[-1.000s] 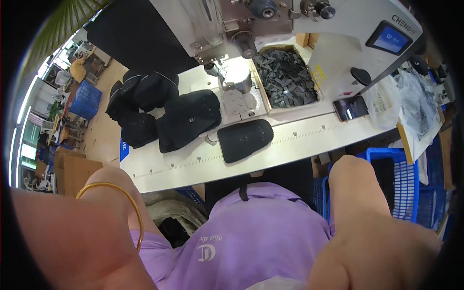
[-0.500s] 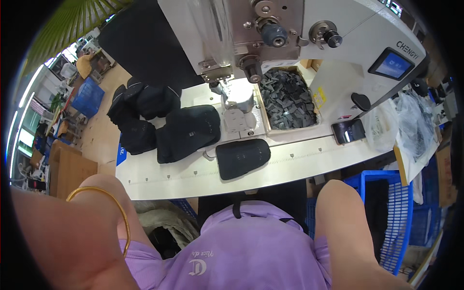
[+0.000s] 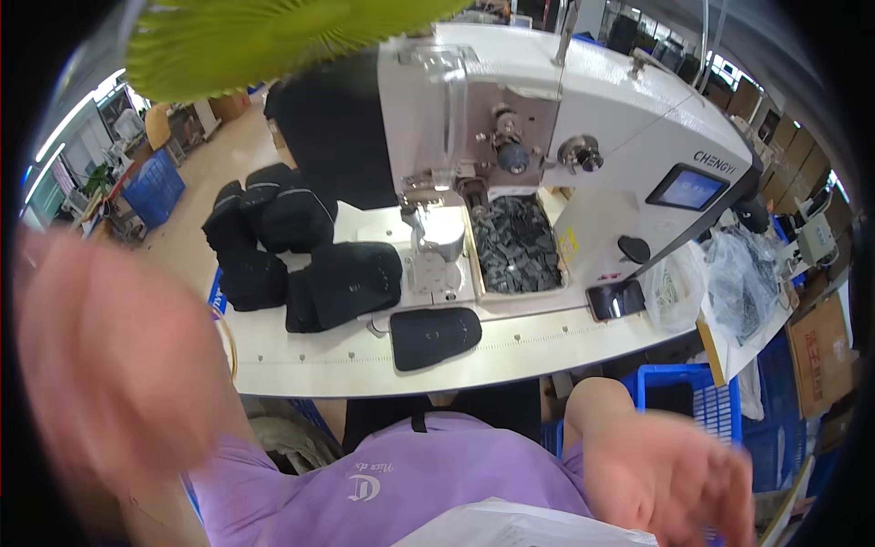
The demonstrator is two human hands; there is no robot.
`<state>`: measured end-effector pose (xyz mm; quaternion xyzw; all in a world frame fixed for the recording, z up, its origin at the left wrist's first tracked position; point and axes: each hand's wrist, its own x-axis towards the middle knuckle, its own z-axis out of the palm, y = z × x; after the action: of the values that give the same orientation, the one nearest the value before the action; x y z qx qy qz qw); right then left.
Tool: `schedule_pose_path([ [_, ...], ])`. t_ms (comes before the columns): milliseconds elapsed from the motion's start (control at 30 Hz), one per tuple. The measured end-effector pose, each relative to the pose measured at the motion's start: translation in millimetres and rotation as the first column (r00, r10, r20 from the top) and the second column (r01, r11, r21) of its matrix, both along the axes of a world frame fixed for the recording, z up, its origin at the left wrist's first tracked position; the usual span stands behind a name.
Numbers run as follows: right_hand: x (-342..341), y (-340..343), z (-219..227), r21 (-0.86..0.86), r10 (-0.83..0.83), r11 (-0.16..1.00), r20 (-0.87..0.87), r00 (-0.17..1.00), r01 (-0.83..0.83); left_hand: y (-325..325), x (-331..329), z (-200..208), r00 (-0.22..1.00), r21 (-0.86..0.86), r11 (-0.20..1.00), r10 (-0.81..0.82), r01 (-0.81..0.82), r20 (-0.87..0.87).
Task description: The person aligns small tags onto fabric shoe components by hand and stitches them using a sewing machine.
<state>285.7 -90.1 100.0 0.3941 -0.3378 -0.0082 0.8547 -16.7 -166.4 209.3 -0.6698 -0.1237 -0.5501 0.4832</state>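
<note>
My left hand (image 3: 123,365) is raised close to the view at the left, smeared by motion, so its fingers cannot be made out. On the lower right my right hand (image 3: 661,474) hangs over my lap side, fingers loosely apart and somewhat blurred, with nothing seen in it. Neither hand touches the work table (image 3: 301,369). A single black padded fabric piece (image 3: 436,337) lies near the table's front edge. Left of it is a stack of similar black pieces (image 3: 351,284), beside a bulkier black pile (image 3: 273,223). A white sheet-like thing (image 3: 529,527) shows at the bottom edge.
A white sewing machine (image 3: 629,150) with a small screen (image 3: 688,187) stands across the table. An open box (image 3: 518,246) of small dark pieces sits beside its needle area. A phone (image 3: 615,300), clear plastic bags (image 3: 743,278) and a blue crate (image 3: 715,401) are at the right. A green fan (image 3: 273,41) hangs overhead.
The view has tilted up, showing more of the machine and fan. Both hands have come into view, the left at the left side, the right at lower right. The white sheet-like thing has appeared below.
</note>
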Motion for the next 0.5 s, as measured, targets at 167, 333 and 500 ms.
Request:
schedule_pose_path([
  [167,-16,62,43,-0.283,-0.262,0.766,0.683,0.682,0.577,64,-6,8,0.872,-0.215,0.923,-0.197,0.32,0.449],
  [333,-52,93,119,-0.24,-0.195,0.726,0.826,0.528,0.644,80,-19,0,0.796,-0.57,0.62,-0.152,0.539,0.586],
  [500,-68,98,186,-0.325,0.344,0.863,0.939,0.021,0.388,90,-17,17,0.871,-0.579,0.747,0.0,0.326,0.491],
])
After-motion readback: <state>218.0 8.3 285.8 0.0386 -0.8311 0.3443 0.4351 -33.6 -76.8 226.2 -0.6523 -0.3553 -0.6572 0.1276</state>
